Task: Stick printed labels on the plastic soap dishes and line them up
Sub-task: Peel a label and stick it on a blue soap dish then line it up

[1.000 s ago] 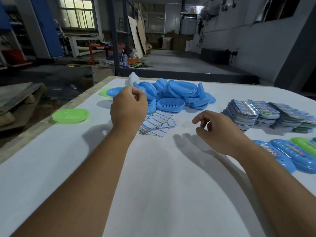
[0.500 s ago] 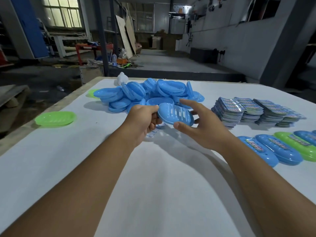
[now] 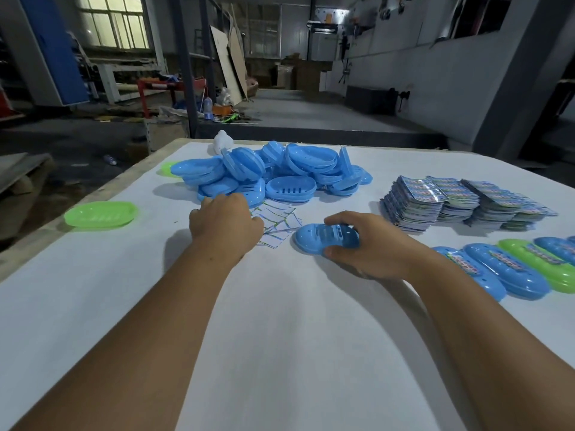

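Observation:
My right hand [image 3: 375, 244] grips a blue soap dish [image 3: 322, 240] turned bottom up, low over the white table [image 3: 280, 321]. My left hand [image 3: 225, 227] reaches over a fan of small printed labels [image 3: 281, 223] lying on the table; its fingertips are hidden behind the hand, so I cannot see whether they pinch a label. Behind the labels lies a heap of blue soap dishes [image 3: 270, 175]. At the right edge stands a row of labelled dishes [image 3: 510, 269], blue and green, side by side.
Stacks of printed cards [image 3: 460, 200] sit at the right, behind the row. A green dish [image 3: 101, 214] lies alone near the table's left edge, another green one [image 3: 169, 168] behind the heap. A small white object [image 3: 222, 142] stands at the far edge.
My right hand took the blue dish from both hands and brought it down to the right, bottom up. My left hand let go of it and moved onto the small labels.

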